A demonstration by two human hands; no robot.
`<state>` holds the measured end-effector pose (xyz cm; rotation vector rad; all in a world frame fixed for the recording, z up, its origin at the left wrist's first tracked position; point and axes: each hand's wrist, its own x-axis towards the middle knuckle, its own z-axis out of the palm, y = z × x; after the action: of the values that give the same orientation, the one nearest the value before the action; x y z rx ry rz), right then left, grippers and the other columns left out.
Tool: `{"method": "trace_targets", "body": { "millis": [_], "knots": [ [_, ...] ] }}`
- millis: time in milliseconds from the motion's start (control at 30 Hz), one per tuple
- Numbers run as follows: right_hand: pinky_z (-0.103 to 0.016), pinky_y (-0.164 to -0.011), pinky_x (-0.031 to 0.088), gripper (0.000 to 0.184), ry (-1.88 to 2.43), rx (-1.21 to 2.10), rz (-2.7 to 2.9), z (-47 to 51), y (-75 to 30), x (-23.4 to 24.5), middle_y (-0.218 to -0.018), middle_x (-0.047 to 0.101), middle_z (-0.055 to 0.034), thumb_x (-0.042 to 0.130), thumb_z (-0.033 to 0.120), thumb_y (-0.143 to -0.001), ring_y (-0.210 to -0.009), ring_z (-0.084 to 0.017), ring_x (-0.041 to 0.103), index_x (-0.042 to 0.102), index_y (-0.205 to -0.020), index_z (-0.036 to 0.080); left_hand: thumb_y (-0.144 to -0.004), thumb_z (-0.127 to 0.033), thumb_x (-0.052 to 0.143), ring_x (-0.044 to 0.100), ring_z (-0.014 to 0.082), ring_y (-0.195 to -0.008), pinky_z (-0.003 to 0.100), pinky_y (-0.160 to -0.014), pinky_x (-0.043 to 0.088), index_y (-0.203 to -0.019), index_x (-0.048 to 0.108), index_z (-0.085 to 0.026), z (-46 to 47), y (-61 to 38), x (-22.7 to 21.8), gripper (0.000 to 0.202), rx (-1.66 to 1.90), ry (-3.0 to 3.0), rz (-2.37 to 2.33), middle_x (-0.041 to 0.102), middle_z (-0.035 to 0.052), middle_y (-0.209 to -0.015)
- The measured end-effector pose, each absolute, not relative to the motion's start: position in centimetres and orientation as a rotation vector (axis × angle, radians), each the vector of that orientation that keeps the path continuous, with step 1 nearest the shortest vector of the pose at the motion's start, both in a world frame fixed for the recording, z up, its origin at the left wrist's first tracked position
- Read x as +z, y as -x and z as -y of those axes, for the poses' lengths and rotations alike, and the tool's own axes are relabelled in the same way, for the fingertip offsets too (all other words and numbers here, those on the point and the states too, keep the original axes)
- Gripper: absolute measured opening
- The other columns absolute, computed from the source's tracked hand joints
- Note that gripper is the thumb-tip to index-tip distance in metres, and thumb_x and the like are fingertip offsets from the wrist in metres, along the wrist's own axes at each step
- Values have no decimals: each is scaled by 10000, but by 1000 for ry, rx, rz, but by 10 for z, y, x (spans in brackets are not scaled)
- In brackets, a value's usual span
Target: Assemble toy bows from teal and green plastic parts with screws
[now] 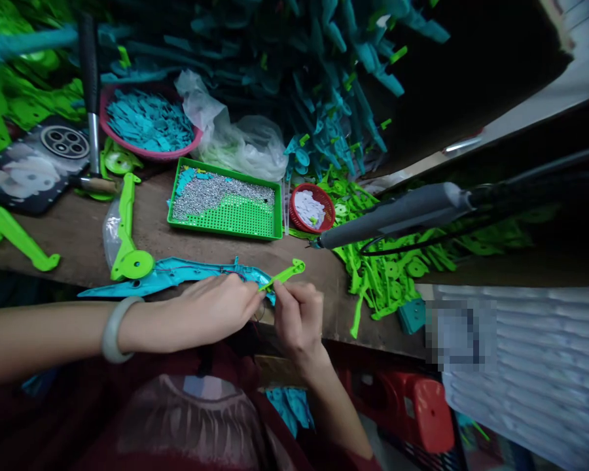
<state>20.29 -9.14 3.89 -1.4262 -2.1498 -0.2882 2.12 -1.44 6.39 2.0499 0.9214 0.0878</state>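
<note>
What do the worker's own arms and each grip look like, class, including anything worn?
The left forearm is bare as far as it shows, with a smooth, pale grey-green bangle near the wrist. The left grip and right grip are ungloved. The right forearm is bare too, with no bangle visible.

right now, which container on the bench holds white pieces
The small round red basket beside the green tray: white pieces lie in it, while the tray holds mostly silvery bits and the pink bowl blue pieces.
</note>
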Motion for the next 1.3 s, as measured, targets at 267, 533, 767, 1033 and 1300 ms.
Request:
{"method": "trace_targets", "body": {
  "millis": [267,533,767,1033,1300],
  "knots": [
    [-366,-762,570,587,1252,-78,2218,89,-218,42,-985,629,-109,569,40,-886,-923,-219,633,478,-1436,224,-997,-375,311,307,162,-445,292,-545,278,-747,596,-206,24,-22,62,416,44,-2105,-904,310,-30,-528],
    [-314,-704,546,373,1344,279,1882,86,-216,53,-926,613,-29,630,33,-857,-832,-148,623,673,-1124,290,-1003,-430,327,419,165,-487,282,-536,279,-696,574,-205,30,-25,50,455,126,-1976,-883,433,-6,-503],
    [-296,-710,557,252,1350,-25,1941,83,-209,49,-943,575,-44,628,57,-868,-858,-146,604,643,-1056,224,-1026,-386,283,474,154,-466,256,-498,296,-760,602,-195,30,-22,55,457,100,-2076,-884,489,-14,-518],
    [-320,-720,556,299,1237,-33,2039,80,-209,51,-936,642,-71,609,14,-856,-839,-158,626,600,-1097,191,-1023,-345,309,504,183,-453,274,-438,249,-790,635,-201,29,-24,52,426,158,-2303,-923,557,12,-561],
    [-290,-708,571,245,1312,-99,2054,87,-202,58,-854,639,-39,601,23,-851,-772,-138,621,547,-999,211,-1005,-270,360,614,229,-507,281,-454,361,-813,634,-186,36,-24,54,345,136,-2416,-953,599,33,-580]
  ]
}}
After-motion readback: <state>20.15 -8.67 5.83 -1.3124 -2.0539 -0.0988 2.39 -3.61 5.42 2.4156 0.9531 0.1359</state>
